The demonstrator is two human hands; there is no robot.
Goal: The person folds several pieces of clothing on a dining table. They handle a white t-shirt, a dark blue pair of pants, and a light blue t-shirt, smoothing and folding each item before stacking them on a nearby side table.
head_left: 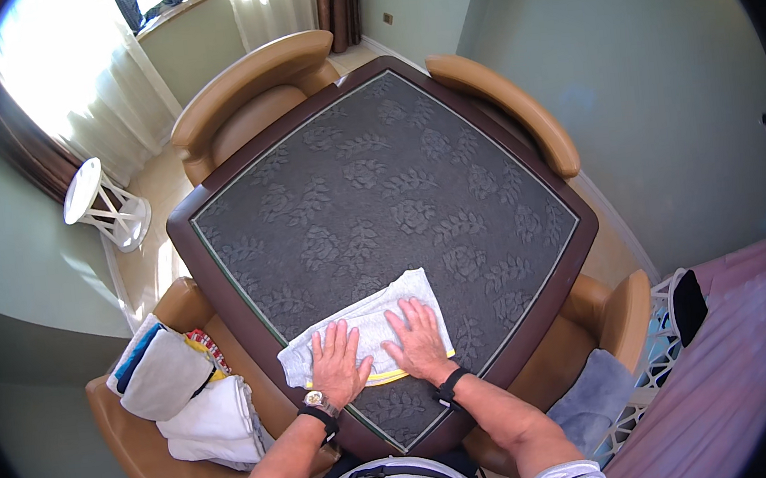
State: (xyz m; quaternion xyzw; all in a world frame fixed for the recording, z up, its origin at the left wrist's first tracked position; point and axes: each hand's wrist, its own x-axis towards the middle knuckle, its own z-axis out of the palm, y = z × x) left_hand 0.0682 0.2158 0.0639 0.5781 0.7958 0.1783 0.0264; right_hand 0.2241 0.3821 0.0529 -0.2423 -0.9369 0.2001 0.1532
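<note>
Starting on the left, there's a white stool [83, 189] near the curtain [101, 91], then a tan chair [151, 464] at the table's near-left edge, with a pile of folded clothes [161, 375] heaped on its seat. Now the table [369, 194] itself, and here's the action: a pale grey cloth [374, 332] with a yellow edge lies toward the near corner, its left end by the near-left edge. The left hand [336, 363], watch [320, 399] at the wrist, presses flat on it, fingers extended; the right hand [419, 341] lies just beside, palm down, fingers a little spread, and neither is gripping anything! Over at the near-right edge, another chair [630, 317] carries a blue-grey cloth [592, 399].
</note>
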